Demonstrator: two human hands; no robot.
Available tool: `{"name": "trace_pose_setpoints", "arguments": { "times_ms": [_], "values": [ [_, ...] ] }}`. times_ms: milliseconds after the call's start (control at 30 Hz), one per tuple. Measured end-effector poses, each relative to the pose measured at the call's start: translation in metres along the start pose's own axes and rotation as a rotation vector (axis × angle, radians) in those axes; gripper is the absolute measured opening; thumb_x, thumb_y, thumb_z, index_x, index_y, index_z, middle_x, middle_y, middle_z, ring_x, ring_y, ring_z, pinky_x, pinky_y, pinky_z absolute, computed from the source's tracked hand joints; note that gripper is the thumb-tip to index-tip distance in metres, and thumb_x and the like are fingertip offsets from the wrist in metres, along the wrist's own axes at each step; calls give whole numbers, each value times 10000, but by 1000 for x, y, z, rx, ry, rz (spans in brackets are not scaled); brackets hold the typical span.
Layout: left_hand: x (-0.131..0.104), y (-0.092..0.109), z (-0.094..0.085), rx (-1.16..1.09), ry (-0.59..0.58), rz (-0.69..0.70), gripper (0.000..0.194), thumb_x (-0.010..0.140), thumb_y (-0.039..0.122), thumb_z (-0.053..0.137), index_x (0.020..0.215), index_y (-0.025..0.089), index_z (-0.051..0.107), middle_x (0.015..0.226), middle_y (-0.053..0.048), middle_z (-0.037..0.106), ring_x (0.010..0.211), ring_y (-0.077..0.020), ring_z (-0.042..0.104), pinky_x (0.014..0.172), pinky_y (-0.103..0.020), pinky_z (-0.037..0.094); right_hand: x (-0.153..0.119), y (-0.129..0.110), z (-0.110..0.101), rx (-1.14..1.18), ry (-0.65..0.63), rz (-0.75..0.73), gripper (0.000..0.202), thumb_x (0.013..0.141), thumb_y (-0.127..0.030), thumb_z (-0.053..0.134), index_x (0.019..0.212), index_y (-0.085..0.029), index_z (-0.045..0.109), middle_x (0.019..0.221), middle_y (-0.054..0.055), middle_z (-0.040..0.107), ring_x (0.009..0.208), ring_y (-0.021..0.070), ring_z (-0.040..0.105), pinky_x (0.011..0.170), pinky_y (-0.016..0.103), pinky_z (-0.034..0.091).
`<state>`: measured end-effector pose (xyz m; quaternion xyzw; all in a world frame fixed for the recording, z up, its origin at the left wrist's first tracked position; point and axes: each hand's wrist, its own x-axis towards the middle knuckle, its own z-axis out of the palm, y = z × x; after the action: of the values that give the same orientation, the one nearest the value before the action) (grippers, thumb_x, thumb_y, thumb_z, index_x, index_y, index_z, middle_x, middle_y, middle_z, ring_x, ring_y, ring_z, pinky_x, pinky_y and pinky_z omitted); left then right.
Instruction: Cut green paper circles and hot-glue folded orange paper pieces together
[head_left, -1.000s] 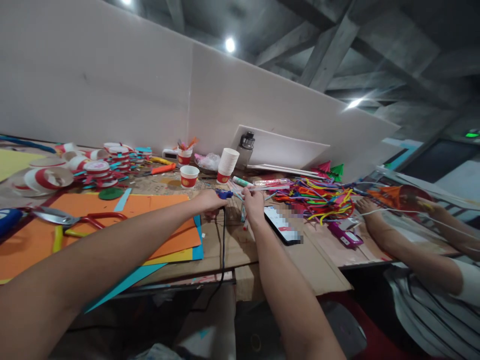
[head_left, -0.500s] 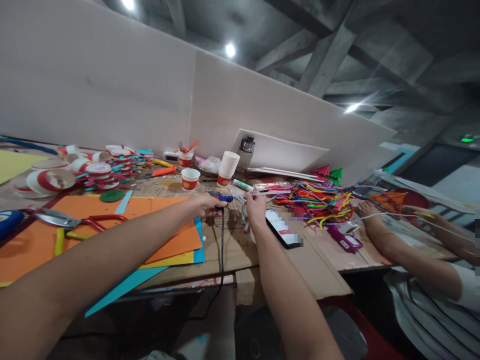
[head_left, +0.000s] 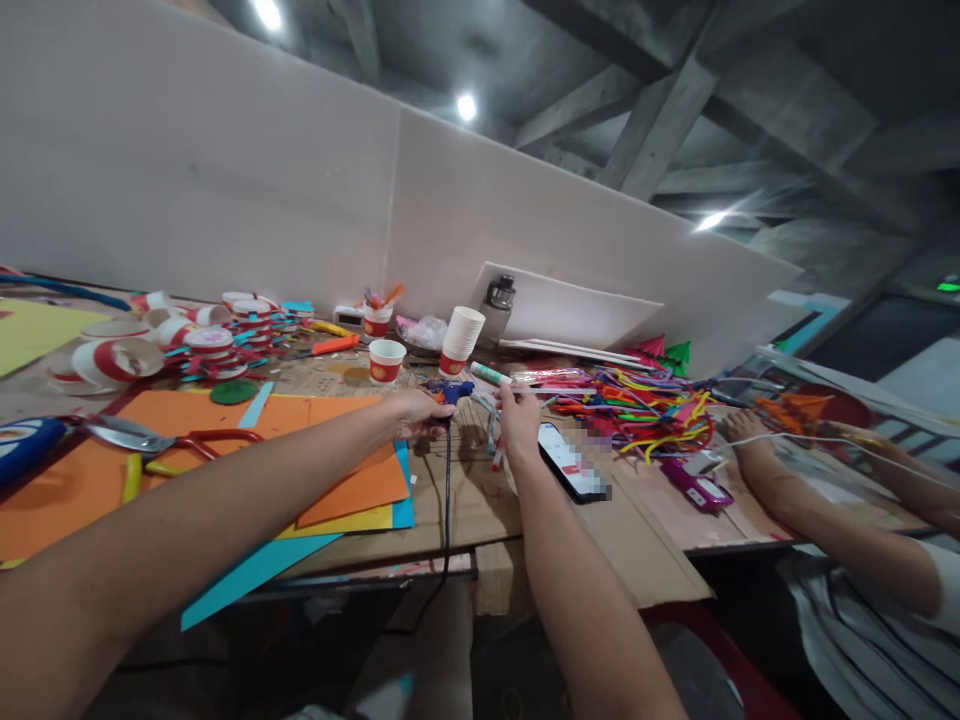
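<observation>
My left hand (head_left: pixel 421 412) is closed round a blue glue gun (head_left: pixel 456 391), whose black cord (head_left: pixel 448 500) hangs over the table edge. To its right, my right hand (head_left: pixel 520 425) pinches a thin white stick (head_left: pixel 559 391) that points off to the right. A small gap separates the gun from my right fingertips. Just behind those fingers lies a white and green tube (head_left: pixel 489 374). A smartphone (head_left: pixel 574 462) rests on the cardboard by my right wrist. Several thin pale sticks or straws (head_left: pixel 493 432), partly hidden, lie between my hands.
Orange paper (head_left: pixel 352 485) and red-handled scissors (head_left: pixel 142 437) lie left. Behind stand a paper cup (head_left: pixel 386 362), stacked cups (head_left: pixel 460 340) and a bottle (head_left: pixel 496 310). Colourful pipe cleaners (head_left: pixel 645 400) are heaped right, near a purple device (head_left: pixel 697 487) and another person's hand (head_left: pixel 742 430).
The glue gun has turned a little in my left hand, and its blue body shows more. The white stick reaches slightly farther right. The whole view has shifted slightly.
</observation>
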<state>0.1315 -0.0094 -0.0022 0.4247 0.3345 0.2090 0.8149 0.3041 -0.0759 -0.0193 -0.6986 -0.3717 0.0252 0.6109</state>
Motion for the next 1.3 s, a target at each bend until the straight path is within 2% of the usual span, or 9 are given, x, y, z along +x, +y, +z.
{"name": "trace_pose_setpoints", "arguments": {
  "times_ms": [167,333,767,933,1033,1300],
  "values": [
    [-4,0,1,114,-3,-4,222,633,98,826,596,75,609,546,-30,608,441,-72,528,430,-172,465,0,0,0,41,2,5,265,778,-417,533,735,-169,615,717,71,690,649,197,618,634,302,476],
    [-6,-2,4,142,-8,35,230,724,105,762,573,84,590,528,-10,581,457,-62,513,447,-165,454,1,0,0,76,14,6,256,789,-406,528,746,-170,616,729,68,697,643,183,619,634,292,477],
    [-9,-5,10,212,-34,124,215,696,142,793,600,87,608,552,4,585,467,-53,518,467,-164,444,2,-2,-4,122,73,40,289,763,-448,548,683,-178,611,675,53,675,587,169,578,581,283,442],
    [-7,-12,10,286,-32,174,191,702,158,781,610,97,626,514,18,576,412,-54,484,437,-174,422,1,-2,-2,190,72,81,339,732,-489,604,651,-161,615,613,43,651,544,152,559,543,272,435],
    [-6,-14,11,314,-34,206,152,706,159,773,639,105,648,551,21,600,431,-53,507,477,-178,452,0,-2,0,256,88,115,357,736,-506,600,655,-157,602,617,39,644,527,131,545,526,259,437],
    [-8,-11,11,344,-27,243,140,717,107,729,612,121,638,546,32,588,458,-71,528,535,-204,475,-6,-7,6,393,19,131,384,683,-535,635,663,-153,603,618,18,626,522,103,513,525,241,435]
  ]
}}
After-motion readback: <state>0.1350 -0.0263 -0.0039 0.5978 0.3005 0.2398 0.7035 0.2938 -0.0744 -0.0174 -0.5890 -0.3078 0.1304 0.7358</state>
